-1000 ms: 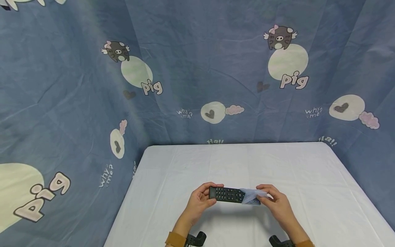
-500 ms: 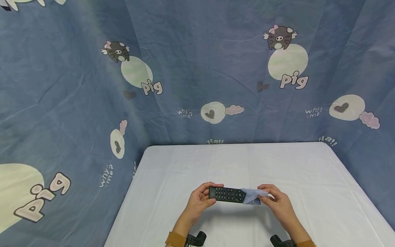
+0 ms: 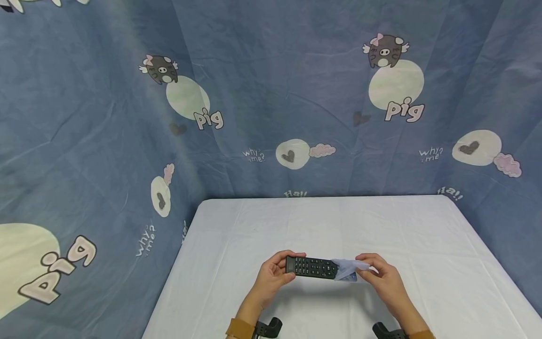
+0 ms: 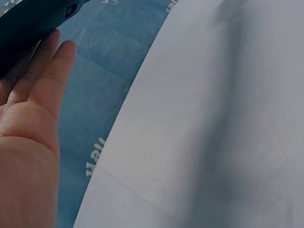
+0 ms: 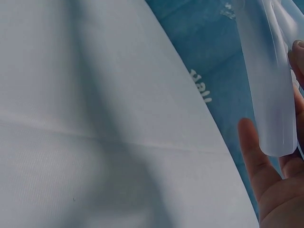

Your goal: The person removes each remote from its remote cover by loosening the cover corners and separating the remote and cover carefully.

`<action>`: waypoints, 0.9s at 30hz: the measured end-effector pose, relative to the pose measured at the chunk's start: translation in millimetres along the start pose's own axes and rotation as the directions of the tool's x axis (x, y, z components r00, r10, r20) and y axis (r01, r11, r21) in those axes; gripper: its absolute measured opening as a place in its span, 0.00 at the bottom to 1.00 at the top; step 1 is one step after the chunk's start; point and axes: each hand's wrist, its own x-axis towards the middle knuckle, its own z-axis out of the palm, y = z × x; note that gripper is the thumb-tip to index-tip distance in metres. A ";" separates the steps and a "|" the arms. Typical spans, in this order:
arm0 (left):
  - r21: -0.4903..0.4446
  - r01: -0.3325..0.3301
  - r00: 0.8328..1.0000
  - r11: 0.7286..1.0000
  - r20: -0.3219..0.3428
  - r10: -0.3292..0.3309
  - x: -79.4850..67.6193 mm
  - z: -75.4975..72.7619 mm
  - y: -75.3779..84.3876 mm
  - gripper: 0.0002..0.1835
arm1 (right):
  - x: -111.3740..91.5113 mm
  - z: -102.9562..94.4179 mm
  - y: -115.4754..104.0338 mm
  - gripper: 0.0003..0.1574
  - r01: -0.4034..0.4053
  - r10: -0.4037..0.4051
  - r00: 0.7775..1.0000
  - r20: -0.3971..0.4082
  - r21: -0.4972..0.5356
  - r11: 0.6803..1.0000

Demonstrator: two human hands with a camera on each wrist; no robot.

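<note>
A black remote control (image 3: pixel 315 267) is held level above the table, its keys facing up. My left hand (image 3: pixel 271 275) grips its left end between thumb and fingers. A translucent bluish soft sleeve (image 3: pixel 346 269) covers the right part of the remote and folds over on top. At the sleeve's right end, my right hand (image 3: pixel 383 278) pinches the material with thumb and fingers. In the left wrist view the dark remote (image 4: pixel 28 33) lies along the fingers. The right wrist view shows the sleeve's rounded end (image 5: pixel 273 128) hanging beyond the pinching fingertips, with another finger extended beside it.
A white-covered table (image 3: pixel 322 221) lies beneath both hands, with their shadows on it. Blue printed cloth (image 3: pixel 271 103) hangs behind the table and along its sides. Each wrist wears a black camera mount (image 3: pixel 268 328) near a mustard sleeve cuff (image 3: pixel 240 328).
My right hand has moved slightly right with the sleeve, while the left hand and remote have shifted a touch left. Slightly more of the remote's keypad shows.
</note>
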 end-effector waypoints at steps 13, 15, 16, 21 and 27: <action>-0.006 -0.040 0.999 0.999 0.018 0.040 0.9 -1.7 -2.4 0.26 | 2.5 -3.0 3.9 0.05 0.014 -0.014 1.000 -0.003 0.018 1.000; -0.004 -0.040 0.999 0.999 0.018 0.040 0.8 -2.0 -2.6 0.26 | 2.4 -3.5 4.5 0.05 0.015 -0.015 1.000 -0.002 0.011 1.000; -0.004 -0.040 0.999 0.999 0.018 0.040 0.7 -2.0 -2.5 0.26 | 2.5 -3.8 4.7 0.05 0.016 -0.016 1.000 -0.001 0.008 1.000; -0.007 -0.056 0.998 0.998 0.025 0.056 0.6 -2.5 -3.0 0.26 | 2.7 -5.6 4.1 0.05 0.026 -0.026 1.000 0.001 -0.004 1.000; -0.011 -0.059 0.998 0.998 0.023 0.059 1.0 -1.8 -3.4 0.26 | 2.3 -7.6 5.1 0.04 0.076 -0.076 0.997 -0.002 0.030 0.997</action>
